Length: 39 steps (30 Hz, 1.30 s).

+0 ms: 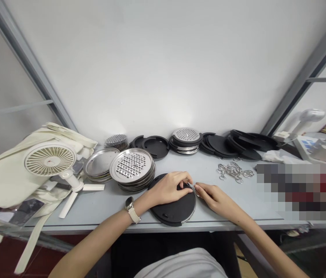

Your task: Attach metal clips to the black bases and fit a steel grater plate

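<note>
A round black disc [176, 210] lies at the table's front edge, with a silvery rim showing at its lower right. My left hand [173, 187] rests over it, thumb and forefinger pinched around one end of a small metal wire clip [191, 186]. From the right side, my right hand [210, 196] grips the same clip between thumb and fingers, close to the disc's edge. Most of the clip is hidden by my fingertips. A loose heap of similar looped metal clips [233, 172] lies beyond my right hand.
To the left stand stacked grater discs [132, 166] and plain metal discs [100, 162]. Black round trays [157, 146], another grater stack [187, 136] and more black parts [223, 144] line the wall. A white fan [51, 159] and cream bag [6, 173] occupy the far left.
</note>
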Motion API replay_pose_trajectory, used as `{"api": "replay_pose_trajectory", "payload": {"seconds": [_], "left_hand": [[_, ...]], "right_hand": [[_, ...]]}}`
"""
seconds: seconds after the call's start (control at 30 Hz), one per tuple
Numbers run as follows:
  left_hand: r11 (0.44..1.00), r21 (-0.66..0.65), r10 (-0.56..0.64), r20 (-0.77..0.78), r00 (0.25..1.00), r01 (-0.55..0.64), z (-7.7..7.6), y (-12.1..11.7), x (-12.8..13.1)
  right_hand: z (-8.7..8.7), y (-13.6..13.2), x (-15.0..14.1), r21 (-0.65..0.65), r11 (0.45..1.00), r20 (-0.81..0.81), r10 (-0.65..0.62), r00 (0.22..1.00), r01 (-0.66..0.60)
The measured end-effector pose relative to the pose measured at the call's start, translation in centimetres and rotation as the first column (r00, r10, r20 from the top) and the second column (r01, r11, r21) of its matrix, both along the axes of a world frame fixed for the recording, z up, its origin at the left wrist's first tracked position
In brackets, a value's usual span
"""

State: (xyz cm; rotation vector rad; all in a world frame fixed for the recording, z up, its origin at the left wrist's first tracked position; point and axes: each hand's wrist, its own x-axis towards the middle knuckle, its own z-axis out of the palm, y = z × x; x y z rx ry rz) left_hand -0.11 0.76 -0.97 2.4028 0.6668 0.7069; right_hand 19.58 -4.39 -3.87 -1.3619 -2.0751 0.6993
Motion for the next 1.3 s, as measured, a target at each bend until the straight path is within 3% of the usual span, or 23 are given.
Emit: {"api": "replay_pose_trajectory", "payload": {"seconds": [0.43,1.03,1.3], "left_hand": [[0.998,0.052,-0.039,0.024,0.999,0.038,-0.06,0.05,-0.02],[0.986,0.162,0.031,-0.028,0.999,-0.026,0.61,-0.48,0.12],[0.996,0.086,-0.011,-0.003,1.000,0.011,0.34,-0.28,0.14]], "right_hand": [[-0.02,0.07,0.07,-0.021,1.000,-0.015,0.001,1.000,-0.002],[-0.12,-0.01,0.04,-0.035,0.999,-0.025,0.000,1.000,-0.001],[-0.28,0.12,0.09,-0.049,0.999,-0.034,0.016,0.999,-0.018]]}}
